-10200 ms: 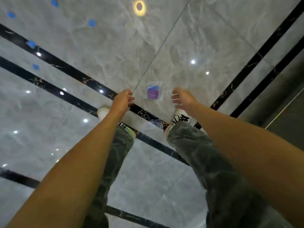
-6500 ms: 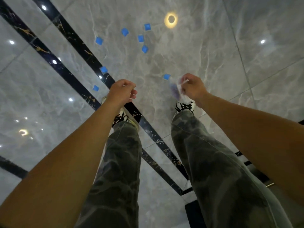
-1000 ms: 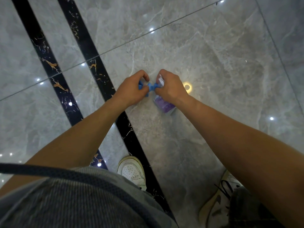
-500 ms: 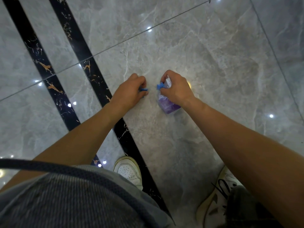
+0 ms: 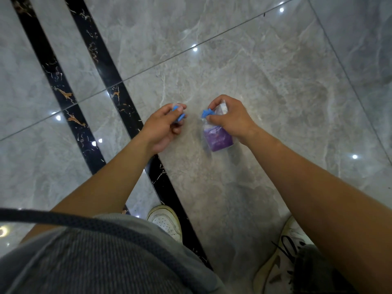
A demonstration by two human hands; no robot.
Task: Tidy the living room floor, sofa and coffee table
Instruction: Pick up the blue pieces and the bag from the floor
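Two hands over the grey floor (image 5: 254, 71): left hand (image 5: 163, 126) curls its fingers round small blue pieces (image 5: 179, 115), right hand (image 5: 230, 118) pinches the clear bag (image 5: 216, 139) with a blue piece (image 5: 205, 113) at its mouth, so the person should probably hold the mouth wide and feed pieces singly.

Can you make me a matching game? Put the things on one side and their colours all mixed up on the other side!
Things:
1. small pieces pinched in the left hand
2. filling of the clear bag held by the right hand
3. left shoe
4. floor stripes

Colours:
A. white
B. black
C. purple
D. blue

Pairs: 1-D, 2-C, 3-A, 4-B
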